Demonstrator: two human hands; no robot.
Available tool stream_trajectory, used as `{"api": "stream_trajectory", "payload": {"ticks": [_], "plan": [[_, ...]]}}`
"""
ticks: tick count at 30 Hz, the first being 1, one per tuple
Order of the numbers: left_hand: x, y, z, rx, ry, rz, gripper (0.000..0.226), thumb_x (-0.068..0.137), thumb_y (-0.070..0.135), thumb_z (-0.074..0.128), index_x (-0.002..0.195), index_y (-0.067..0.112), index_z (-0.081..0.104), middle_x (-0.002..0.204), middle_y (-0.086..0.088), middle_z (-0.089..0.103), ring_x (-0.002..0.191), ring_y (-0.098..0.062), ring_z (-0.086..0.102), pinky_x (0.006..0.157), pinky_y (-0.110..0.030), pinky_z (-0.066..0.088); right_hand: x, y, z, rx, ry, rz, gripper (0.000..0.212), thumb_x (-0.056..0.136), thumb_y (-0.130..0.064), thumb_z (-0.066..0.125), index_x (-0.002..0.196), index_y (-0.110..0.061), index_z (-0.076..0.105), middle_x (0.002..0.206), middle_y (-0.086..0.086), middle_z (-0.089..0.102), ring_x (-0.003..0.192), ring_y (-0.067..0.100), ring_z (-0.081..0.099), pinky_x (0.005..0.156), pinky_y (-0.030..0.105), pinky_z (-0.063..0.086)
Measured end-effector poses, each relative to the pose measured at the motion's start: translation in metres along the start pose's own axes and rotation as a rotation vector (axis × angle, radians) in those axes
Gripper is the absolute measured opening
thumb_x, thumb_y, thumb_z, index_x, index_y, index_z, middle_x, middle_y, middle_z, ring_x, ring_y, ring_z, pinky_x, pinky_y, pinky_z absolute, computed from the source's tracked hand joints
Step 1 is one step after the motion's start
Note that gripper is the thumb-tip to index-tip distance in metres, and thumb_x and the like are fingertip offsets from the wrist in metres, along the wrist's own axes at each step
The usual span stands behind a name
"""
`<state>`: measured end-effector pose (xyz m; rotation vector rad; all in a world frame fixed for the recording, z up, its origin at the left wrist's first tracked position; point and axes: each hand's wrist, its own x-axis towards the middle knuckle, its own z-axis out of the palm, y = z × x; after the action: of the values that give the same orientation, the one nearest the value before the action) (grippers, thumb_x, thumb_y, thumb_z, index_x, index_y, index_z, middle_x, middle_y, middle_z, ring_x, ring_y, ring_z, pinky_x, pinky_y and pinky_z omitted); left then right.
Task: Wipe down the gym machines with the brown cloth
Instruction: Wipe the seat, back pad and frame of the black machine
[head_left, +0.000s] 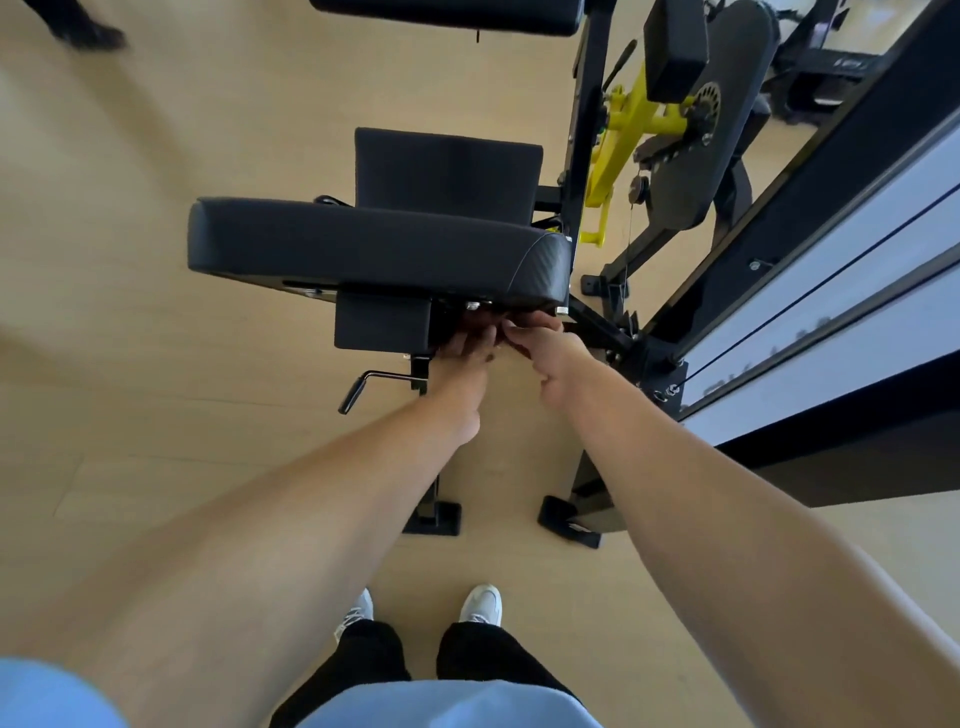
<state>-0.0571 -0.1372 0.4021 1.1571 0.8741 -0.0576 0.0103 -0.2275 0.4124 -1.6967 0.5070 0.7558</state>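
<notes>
Both hands reach under the black pad (374, 244), fingertips meeting in the shadow. Left hand (465, 358) has its fingers stretched forward; right hand (545, 348) curls around something dark reddish, likely the cloth (511, 345), though it is barely visible between them. Handle (374, 384) sits just left of the left wrist.

Both hands, the left hand (462, 358) and the right hand (545, 353), reach into the tight, shadowed gap under the black seat pad (363, 244). A smaller black pad (382, 319) closes that gap on the left; a slanted black frame bar (602, 325) closes it on the right. Nearer, a crank handle (374, 382) juts left. Bare wood floor (130, 322) lies wide to the left. The weight-stack housing (831, 270) walls the right side.
</notes>
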Motion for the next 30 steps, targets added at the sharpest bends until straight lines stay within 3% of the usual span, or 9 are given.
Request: {"api": "stream_trajectory", "payload": {"ticks": [3, 6, 10, 13, 20, 22, 25, 28, 30], "plan": [[0.021, -0.007, 0.001, -0.064, 0.139, 0.032, 0.019, 0.091, 0.039, 0.072, 0.074, 0.029, 0.068, 0.083, 0.003, 0.074, 0.084, -0.016, 0.067, 0.083, -0.035, 0.050, 0.020, 0.002, 0.010, -0.079, 0.074, -0.133, 0.040, 0.082, -0.033, 0.085, 0.115, -0.015, 0.071, 0.107, 0.003, 0.074, 0.103, 0.019, 0.069, 0.075, 0.032, 0.051], [0.020, -0.008, 0.011, -0.193, 0.221, 0.045, 0.021, 0.091, 0.033, 0.073, 0.073, 0.023, 0.067, 0.081, -0.004, 0.073, 0.074, -0.019, 0.064, 0.074, -0.033, 0.049, 0.013, 0.005, 0.013, 0.044, 0.028, -0.171, 0.008, 0.091, -0.020, 0.076, 0.090, -0.018, 0.069, 0.082, -0.002, 0.069, 0.074, 0.011, 0.066, 0.063, 0.022, 0.050], [-0.025, -0.006, 0.016, -0.210, 0.229, 0.177, 0.017, 0.096, 0.026, 0.067, 0.092, 0.012, 0.074, 0.094, -0.009, 0.076, 0.081, -0.018, 0.069, 0.081, -0.034, 0.055, -0.036, 0.022, 0.001, 0.376, -0.056, -0.206, 0.009, 0.090, -0.015, 0.078, 0.088, -0.010, 0.070, 0.095, 0.010, 0.078, 0.083, 0.018, 0.076, 0.077, 0.031, 0.060], [-0.049, 0.001, 0.016, -0.205, 0.211, 0.247, 0.017, 0.099, 0.022, 0.062, 0.088, 0.012, 0.072, 0.093, -0.008, 0.076, 0.085, -0.020, 0.070, 0.083, -0.033, 0.054, -0.062, 0.021, -0.004, 0.441, -0.060, -0.227, 0.013, 0.090, -0.008, 0.076, 0.078, -0.006, 0.071, 0.088, 0.011, 0.078, 0.084, 0.021, 0.076, 0.085, 0.034, 0.062], [-0.010, -0.001, 0.008, -0.053, 0.244, 0.161, 0.025, 0.101, 0.027, 0.059, 0.092, 0.007, 0.072, 0.076, 0.000, 0.069, 0.066, -0.011, 0.061, 0.071, -0.026, 0.047, -0.034, 0.008, 0.018, 0.219, 0.053, -0.162, 0.018, 0.088, -0.014, 0.079, 0.071, -0.015, 0.074, 0.067, -0.004, 0.071, 0.062, 0.004, 0.067, 0.061, 0.018, 0.049], [0.012, -0.008, 0.009, -0.032, 0.253, 0.159, 0.030, 0.101, 0.030, 0.058, 0.099, 0.004, 0.073, 0.079, -0.001, 0.070, 0.066, -0.010, 0.059, 0.071, -0.026, 0.045, -0.017, 0.006, 0.024, 0.230, 0.044, -0.184, 0.005, 0.093, -0.003, 0.071, 0.091, 0.002, 0.073, 0.069, 0.003, 0.065, 0.049, 0.001, 0.061, 0.050, 0.014, 0.048], [0.045, -0.019, 0.012, -0.037, 0.264, 0.120, 0.033, 0.100, 0.036, 0.058, 0.104, 0.007, 0.074, 0.094, -0.006, 0.074, 0.080, -0.020, 0.063, 0.074, -0.029, 0.045, 0.012, 0.003, 0.028, 0.129, 0.025, -0.221, 0.016, 0.096, 0.003, 0.063, 0.111, 0.002, 0.067, 0.072, 0.001, 0.060, 0.048, -0.001, 0.058, 0.044, 0.009, 0.044], [0.072, -0.030, 0.012, -0.004, 0.273, 0.109, 0.029, 0.100, 0.040, 0.057, 0.090, 0.018, 0.074, 0.089, -0.006, 0.074, 0.080, -0.024, 0.061, 0.072, -0.033, 0.045, 0.039, 0.010, 0.032, 0.055, 0.035, -0.176, 0.013, 0.093, -0.003, 0.070, 0.089, -0.015, 0.067, 0.065, 0.002, 0.060, 0.029, -0.001, 0.048, 0.033, 0.013, 0.036], [0.080, -0.033, 0.010, 0.013, 0.279, 0.094, 0.028, 0.099, 0.039, 0.059, 0.101, 0.016, 0.075, 0.095, -0.005, 0.074, 0.084, -0.023, 0.062, 0.074, -0.033, 0.046, 0.051, 0.012, 0.034, 0.045, 0.041, -0.126, 0.021, 0.094, -0.008, 0.070, 0.080, -0.022, 0.063, 0.063, 0.002, 0.060, 0.029, 0.002, 0.046, 0.031, 0.013, 0.031]]}}
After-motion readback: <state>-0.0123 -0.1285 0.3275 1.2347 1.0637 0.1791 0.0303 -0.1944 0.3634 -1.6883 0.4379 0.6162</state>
